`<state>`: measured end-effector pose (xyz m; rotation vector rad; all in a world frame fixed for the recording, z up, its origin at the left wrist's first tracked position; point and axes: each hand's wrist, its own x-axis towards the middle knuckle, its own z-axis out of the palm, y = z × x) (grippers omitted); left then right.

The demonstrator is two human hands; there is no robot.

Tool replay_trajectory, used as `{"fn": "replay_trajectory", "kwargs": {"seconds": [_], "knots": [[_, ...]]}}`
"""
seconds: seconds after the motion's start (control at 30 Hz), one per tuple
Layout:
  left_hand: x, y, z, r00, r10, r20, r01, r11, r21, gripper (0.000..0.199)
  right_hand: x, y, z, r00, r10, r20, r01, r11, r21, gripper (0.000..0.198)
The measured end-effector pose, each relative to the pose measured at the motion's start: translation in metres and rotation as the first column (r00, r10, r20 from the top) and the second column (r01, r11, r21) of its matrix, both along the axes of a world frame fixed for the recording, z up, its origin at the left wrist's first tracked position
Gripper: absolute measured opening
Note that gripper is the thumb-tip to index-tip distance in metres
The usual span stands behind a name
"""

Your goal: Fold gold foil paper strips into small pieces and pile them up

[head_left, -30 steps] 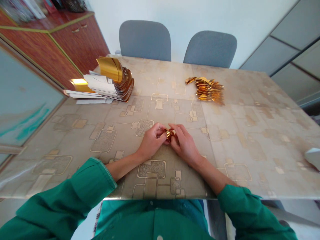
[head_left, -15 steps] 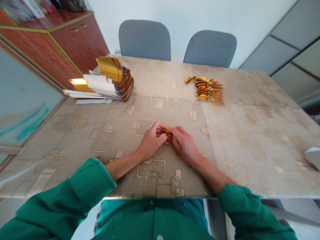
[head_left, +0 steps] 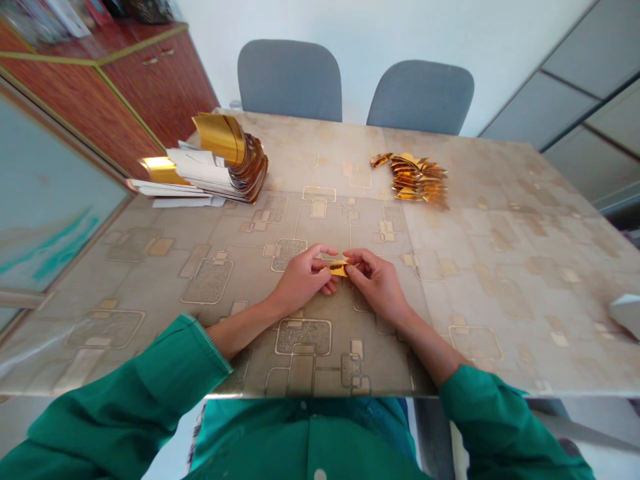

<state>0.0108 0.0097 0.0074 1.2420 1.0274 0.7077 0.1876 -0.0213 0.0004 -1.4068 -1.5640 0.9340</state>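
Observation:
Between my hands, a little above the near middle of the table, is a small folded piece of gold foil paper (head_left: 339, 268). My left hand (head_left: 307, 275) pinches its left end between thumb and fingers. At the other end my right hand (head_left: 376, 277) grips it with thumb and forefinger. A dark opening or crease shows along the paper's upper side. Farther off, to the right, lies a heap of folded gold paper pieces (head_left: 419, 179), with one piece at its left edge.
A stack of gold and white paper sheets (head_left: 205, 167) leans at the back left of the patterned table (head_left: 350, 220). Two grey chairs (head_left: 290, 80) stand behind. At the right edge sits a white object (head_left: 626, 313). A wooden cabinet (head_left: 155, 73) is at the left.
The folded gold paper has turned in my fingers and shows a brighter, flatter side. My right hand has shifted slightly right, its thumb now in front of the paper.

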Motion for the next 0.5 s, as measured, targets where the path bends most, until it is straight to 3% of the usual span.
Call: {"fn": "replay_trajectory", "kwargs": {"seconds": [0.17,0.3,0.5], "knots": [[0.0002,-0.0010,-0.0008,0.999,-0.045,0.022,0.045,0.999,-0.008,0.029,0.0010,-0.0007,0.0027,0.999,-0.011,0.051,0.011,1.000,-0.002,0.024],[-0.0006,0.0001,-0.0050,0.999,-0.042,-0.018,0.043,0.997,0.065,0.015,0.0002,-0.0013,0.0044,0.999,0.035,0.038,-0.035,0.999,0.002,0.019],[-0.0009,0.0003,-0.0080,0.997,-0.071,-0.040,0.075,0.991,0.112,0.015,-0.0006,-0.0012,0.0033,0.998,0.033,0.051,-0.034,0.999,0.031,0.011]]}}
